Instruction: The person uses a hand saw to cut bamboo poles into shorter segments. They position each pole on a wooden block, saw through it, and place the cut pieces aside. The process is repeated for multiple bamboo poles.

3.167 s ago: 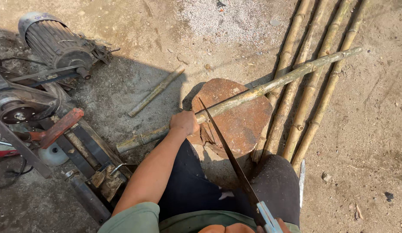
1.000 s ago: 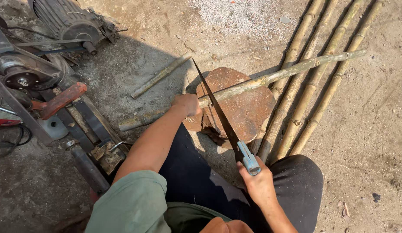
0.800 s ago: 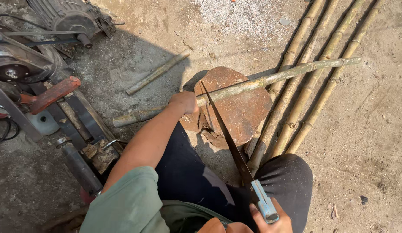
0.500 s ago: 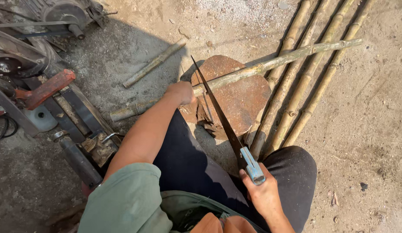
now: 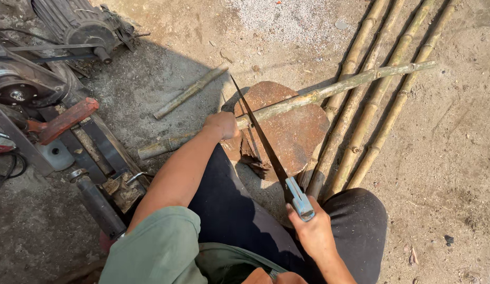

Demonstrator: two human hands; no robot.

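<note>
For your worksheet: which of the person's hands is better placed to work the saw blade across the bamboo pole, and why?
The right hand: it already grips the saw, whose blade lies across the bamboo pole. The left hand is clamped on the pole at the wooden block, probably steadying it.

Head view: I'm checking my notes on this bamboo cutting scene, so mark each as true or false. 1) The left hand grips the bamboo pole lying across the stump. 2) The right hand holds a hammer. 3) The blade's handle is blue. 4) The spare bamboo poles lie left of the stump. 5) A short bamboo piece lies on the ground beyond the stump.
1) True: the left hand grips the bamboo pole where it crosses the stump.
2) False: the right hand holds a long thin blade.
3) True: the handle is light blue.
4) False: the spare bamboo poles lie to the stump's right.
5) True: a short bamboo piece lies there.
</note>
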